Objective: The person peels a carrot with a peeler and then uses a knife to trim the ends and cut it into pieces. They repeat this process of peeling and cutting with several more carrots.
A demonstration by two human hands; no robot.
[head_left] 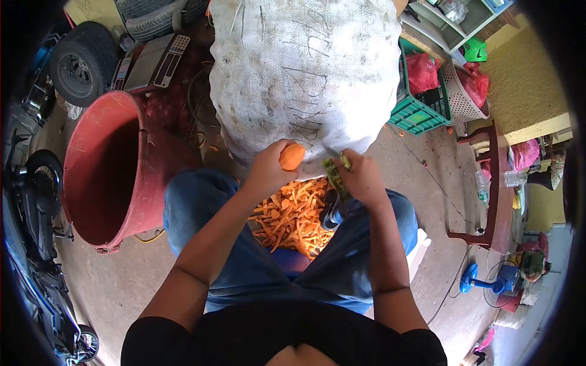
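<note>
While the left hand (273, 163) is curled round a smooth, bright orange, rounded root piece (293, 157), the right hand (363, 180) is closed on a slim tool with a thin grey blade (331, 150), and the two hands stand apart at about the same height above the lap. From the right hand, the root piece lies to the left and a little farther forward, with the blade reaching forward and left into the gap between them, not touching the root. The left hand is plainly the nearer, since its fingers and palm wrap the piece from the left. The visible part forms a short oval whose long axis leans forward and right from that palm; its full length is hidden by the grip. The surface looks evenly orange and bare of skin on the side facing up. Beside the right hand's fingers hangs a green, dark-mottled strip (333, 177); whether it belongs to the tool cannot be told. Below and between both hands lies a heap of curled orange peelings (296, 213), and just beyond them bulges a large, white woven sack (305, 73).
</note>
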